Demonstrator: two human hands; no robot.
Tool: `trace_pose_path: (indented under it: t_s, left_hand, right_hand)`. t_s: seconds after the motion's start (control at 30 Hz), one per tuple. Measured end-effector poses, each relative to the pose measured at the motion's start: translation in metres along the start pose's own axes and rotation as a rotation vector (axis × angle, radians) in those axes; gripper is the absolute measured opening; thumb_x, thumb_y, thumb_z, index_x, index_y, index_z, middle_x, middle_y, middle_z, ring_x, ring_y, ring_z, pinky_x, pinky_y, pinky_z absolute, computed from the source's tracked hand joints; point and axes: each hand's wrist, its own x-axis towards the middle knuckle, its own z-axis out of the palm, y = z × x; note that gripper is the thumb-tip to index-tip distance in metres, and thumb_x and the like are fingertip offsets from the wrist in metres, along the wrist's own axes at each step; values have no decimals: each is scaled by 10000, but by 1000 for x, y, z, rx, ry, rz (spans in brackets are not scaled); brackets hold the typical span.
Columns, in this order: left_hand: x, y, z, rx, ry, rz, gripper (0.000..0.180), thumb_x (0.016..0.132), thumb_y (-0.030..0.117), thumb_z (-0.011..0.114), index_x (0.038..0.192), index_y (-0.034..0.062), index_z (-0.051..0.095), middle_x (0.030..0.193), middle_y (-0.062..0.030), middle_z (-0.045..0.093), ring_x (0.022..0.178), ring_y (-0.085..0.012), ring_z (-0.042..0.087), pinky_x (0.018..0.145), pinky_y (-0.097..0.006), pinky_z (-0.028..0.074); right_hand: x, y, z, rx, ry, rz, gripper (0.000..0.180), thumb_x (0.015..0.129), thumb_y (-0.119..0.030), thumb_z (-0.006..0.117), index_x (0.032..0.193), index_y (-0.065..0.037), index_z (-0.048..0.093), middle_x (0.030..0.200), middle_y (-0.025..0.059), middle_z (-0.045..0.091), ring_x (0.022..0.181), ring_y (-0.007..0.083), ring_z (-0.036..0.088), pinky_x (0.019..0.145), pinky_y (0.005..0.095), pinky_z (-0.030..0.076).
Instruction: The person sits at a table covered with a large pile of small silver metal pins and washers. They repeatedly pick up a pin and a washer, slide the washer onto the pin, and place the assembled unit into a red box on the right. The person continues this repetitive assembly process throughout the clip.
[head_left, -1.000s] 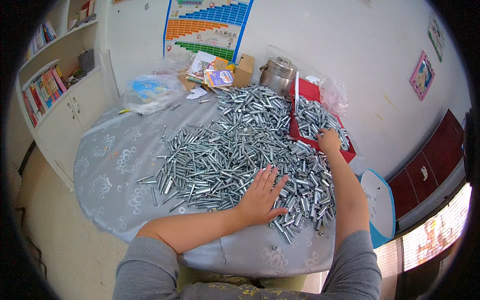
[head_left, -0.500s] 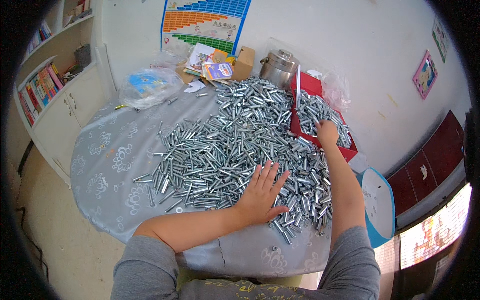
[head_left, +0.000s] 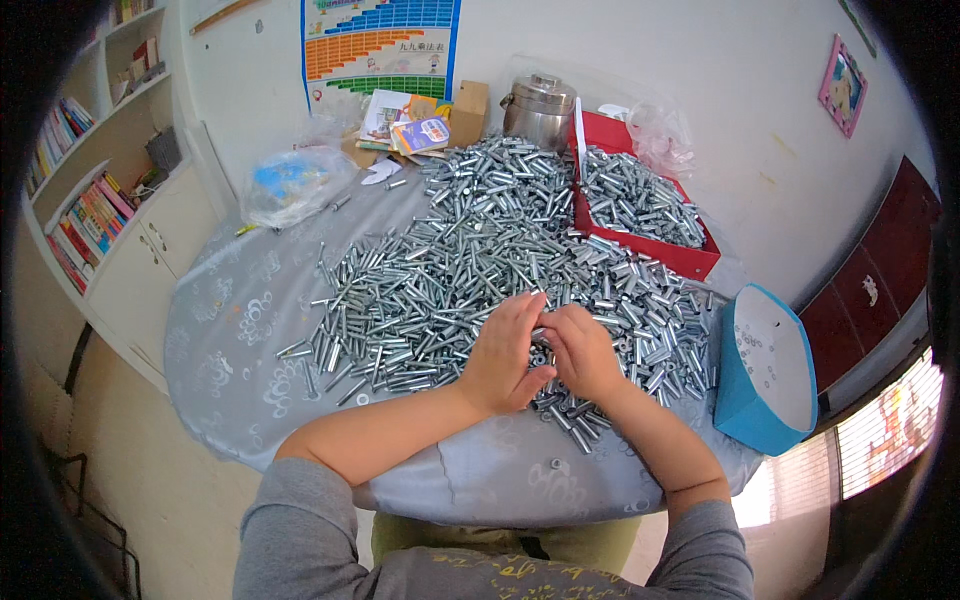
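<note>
A broad heap of silver metal bolts and tube-shaped sleeves (head_left: 440,270) covers the middle of the table. Over its near side, my left hand (head_left: 502,358) is held on edge with fingers stretched out and thumb apart. Close against it is my right hand (head_left: 585,355), its fingers curled toward the left palm. A bit of metal shows between the two hands, but what the right fingers grip is mostly hidden. Beyond them at the right stands a red box (head_left: 655,250) filled with similar metal pieces (head_left: 635,195).
A blue bin (head_left: 760,425) with small rings inside stands at the table's right edge. Along the back are a steel pot (head_left: 540,108), booklets (head_left: 420,134), a cardboard box (head_left: 468,115) and a plastic bag (head_left: 297,187). A grey patterned cloth (head_left: 225,330) covers the table.
My right hand has come from the red box back to my left hand, its fingers curled. My left hand has turned from flat over the heap onto its edge. The view has shifted slightly.
</note>
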Motion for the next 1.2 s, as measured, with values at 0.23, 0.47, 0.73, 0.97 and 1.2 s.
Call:
trace_pose_path:
  t_s: [0.23,0.47,0.73,0.97,1.2]
  left_hand:
    - [-6,2,-1,-145,-112,-202,721,881,509,387,1310,-62,286,959,-195,565,823,-360,548,717,-413,419]
    - [-5,0,4,-85,-114,-221,763,879,522,390,1318,-78,215,879,-197,566,764,-368,545,678,-423,417]
    - [-3,2,3,50,-163,-155,770,868,478,445,1313,-96,190,883,-195,540,804,-364,518,738,-431,379]
    - [-4,4,1,39,-192,-131,786,864,496,438,1322,-91,185,848,-169,524,777,-334,505,715,-411,372]
    - [-4,2,1,10,-204,-135,804,860,501,440,1332,-92,172,819,-139,499,754,-309,481,711,-395,359]
  right_hand:
    - [-6,-13,5,241,60,126,139,853,-32,506,967,-30,586,830,107,601,698,242,575,622,308,453]
    - [-6,-8,2,231,27,263,155,887,-159,477,961,-82,589,772,128,633,665,309,610,569,374,467]
    - [0,-18,-12,41,-121,378,161,885,-204,477,984,-119,571,640,117,588,592,281,592,541,374,443]
    - [-1,-16,-14,50,-217,482,223,867,-172,469,1061,-62,481,671,154,596,627,344,591,555,427,446]
    - [-1,-12,-14,207,-167,498,380,812,-140,471,1178,-56,422,744,120,606,672,338,595,605,421,458]
